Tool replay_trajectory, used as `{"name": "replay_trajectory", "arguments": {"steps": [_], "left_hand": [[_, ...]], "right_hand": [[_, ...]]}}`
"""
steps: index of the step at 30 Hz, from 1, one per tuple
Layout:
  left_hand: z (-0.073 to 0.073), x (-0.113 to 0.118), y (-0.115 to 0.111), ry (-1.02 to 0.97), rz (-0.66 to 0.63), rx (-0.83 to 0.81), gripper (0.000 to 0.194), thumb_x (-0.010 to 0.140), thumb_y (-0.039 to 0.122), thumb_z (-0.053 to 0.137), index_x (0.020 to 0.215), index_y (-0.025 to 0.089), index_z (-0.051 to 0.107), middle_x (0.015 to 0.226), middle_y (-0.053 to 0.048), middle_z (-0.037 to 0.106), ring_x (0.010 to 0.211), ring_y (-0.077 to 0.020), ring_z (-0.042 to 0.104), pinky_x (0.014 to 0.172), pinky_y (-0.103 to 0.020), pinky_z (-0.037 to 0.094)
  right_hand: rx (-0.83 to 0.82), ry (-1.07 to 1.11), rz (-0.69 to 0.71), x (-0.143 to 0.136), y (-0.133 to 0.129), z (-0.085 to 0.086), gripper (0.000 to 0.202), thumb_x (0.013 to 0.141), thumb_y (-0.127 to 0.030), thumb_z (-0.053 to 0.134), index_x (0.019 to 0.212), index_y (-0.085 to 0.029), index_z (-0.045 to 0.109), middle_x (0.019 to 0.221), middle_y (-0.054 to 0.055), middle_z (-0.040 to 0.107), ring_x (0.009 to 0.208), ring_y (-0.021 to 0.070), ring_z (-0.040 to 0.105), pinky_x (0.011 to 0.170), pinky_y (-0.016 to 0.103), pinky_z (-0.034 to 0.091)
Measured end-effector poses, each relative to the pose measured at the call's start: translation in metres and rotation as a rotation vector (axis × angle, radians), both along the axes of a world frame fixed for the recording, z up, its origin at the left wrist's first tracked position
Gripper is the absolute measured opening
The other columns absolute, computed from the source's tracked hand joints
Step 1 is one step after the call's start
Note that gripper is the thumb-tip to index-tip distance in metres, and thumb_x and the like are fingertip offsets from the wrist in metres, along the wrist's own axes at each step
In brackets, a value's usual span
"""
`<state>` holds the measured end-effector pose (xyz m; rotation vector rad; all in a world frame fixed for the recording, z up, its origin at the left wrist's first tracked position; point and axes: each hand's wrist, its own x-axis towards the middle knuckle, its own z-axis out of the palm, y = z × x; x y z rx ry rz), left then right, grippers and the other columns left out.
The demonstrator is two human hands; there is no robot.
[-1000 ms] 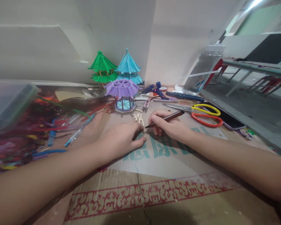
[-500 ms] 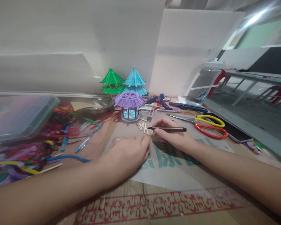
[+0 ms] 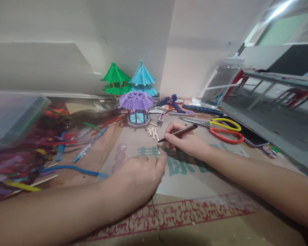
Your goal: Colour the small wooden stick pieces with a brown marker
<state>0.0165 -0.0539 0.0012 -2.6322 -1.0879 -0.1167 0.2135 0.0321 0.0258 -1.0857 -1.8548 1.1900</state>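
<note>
My right hand (image 3: pixel 182 138) is closed round a dark marker (image 3: pixel 181 132), its tip pointing left over a small stick (image 3: pixel 158 149) with a dark mark on it. The fingertips of my left hand (image 3: pixel 141 176) are at the near end of that stick, pressed together. Several short pale sticks (image 3: pixel 152 132) lie just beyond. Behind them stands a purple-roofed pavilion model (image 3: pixel 137 107) with a light blue floor. A green roofed model (image 3: pixel 115 80) and a blue roofed one (image 3: pixel 143 80) are farther back.
Scissors (image 3: pixel 220 128) lie to the right beside a phone (image 3: pixel 254 136). A glue gun (image 3: pixel 171 102), a blue cutter (image 3: pixel 202 109) and a clear jug (image 3: pixel 220 83) stand or lie behind. Colourful strips and a plastic box (image 3: pixel 17 119) fill the left.
The marker is tilted more steeply, its tip now lower and nearer my left fingertips. A dark-marked stick now shows between the hands. The camera view has shifted slightly.
</note>
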Motion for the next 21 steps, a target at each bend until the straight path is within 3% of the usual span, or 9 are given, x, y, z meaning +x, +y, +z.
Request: {"name": "replay_trajectory", "arguments": {"steps": [8,21], "left_hand": [[-0.0021,0.0017,0.0014,-0.026,0.047,-0.018,0.045,0.1,0.024,0.046,0.141,0.01,0.056,0.088,-0.015,0.073,0.065,-0.0258,0.068,0.068,-0.041,0.054],[0.0008,0.0016,0.0028,0.0,0.003,0.044,0.04,0.101,0.022,0.044,0.135,0.008,0.059,0.084,-0.012,0.071,0.065,-0.0252,0.066,0.055,-0.034,0.049]], "right_hand": [[-0.017,-0.058,0.028,0.002,-0.0008,-0.0012,0.019,0.085,-0.034,0.064,0.08,-0.024,0.05,0.057,-0.005,0.061,0.045,0.0102,0.049,0.045,0.023,0.039],[0.087,-0.176,0.093,0.004,-0.0006,-0.0017,0.013,0.088,-0.029,0.061,0.08,-0.024,0.052,0.057,-0.004,0.061,0.054,0.0133,0.055,0.052,0.026,0.041]]}}
